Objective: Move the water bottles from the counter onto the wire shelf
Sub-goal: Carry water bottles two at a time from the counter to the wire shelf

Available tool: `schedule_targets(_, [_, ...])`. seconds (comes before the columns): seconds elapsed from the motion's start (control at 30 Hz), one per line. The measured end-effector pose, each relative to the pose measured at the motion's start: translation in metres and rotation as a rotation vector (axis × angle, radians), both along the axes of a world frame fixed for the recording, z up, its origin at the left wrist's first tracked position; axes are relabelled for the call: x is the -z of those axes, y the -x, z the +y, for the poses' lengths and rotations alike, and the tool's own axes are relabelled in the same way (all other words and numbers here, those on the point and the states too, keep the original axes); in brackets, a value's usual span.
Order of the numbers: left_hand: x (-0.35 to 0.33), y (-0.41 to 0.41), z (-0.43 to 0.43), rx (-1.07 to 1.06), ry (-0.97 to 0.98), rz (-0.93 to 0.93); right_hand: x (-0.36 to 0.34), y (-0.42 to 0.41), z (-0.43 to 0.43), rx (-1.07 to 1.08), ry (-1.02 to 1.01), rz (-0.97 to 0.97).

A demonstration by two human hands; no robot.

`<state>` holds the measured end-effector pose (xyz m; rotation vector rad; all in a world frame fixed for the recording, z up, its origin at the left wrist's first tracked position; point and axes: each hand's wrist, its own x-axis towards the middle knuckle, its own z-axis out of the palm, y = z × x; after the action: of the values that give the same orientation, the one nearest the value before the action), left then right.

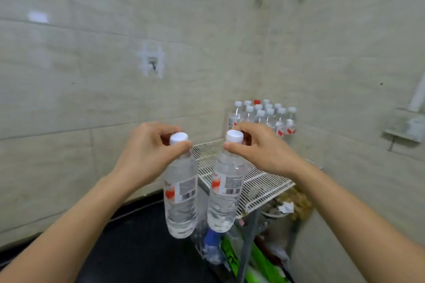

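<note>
The white wire shelf (259, 181) is seen in the tiled corner, with a cluster of bottles (266, 117) massed at its far corner. Over its near edge, beside the black worktop (138, 248), two water bottles are held upright by their necks: the left bottle (180, 193) is gripped by the left hand (147, 154), the right bottle (226, 190) by the right hand (264, 151).

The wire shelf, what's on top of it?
A cluster of capped bottles stands at the wire shelf's far corner. Its near-left part is hidden behind the two held bottles.
</note>
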<state>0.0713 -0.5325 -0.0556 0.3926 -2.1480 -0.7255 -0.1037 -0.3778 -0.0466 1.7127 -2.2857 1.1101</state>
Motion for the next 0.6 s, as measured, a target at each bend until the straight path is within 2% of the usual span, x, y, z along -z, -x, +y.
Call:
schedule_targets(0.1, [-0.019,0.062,0.002,0.046,-0.008,0.055,-0.016,0.057,0.006,0.011,0.044,-0.007])
schedule_targets(0.3, [-0.04,0.19,0.004,0.179,0.038,0.029,-0.027,0.17,0.018,0.104,0.084,-0.003])
schedule_targets(0.43, [-0.029,0.267,0.011,0.207,0.029,0.013,-0.024,0.244,0.026,0.176,0.054,0.005])
schedule_targets(0.6, [-0.004,0.351,0.03,0.182,0.032,-0.037,-0.007,0.333,0.031,0.164,-0.015,0.011])
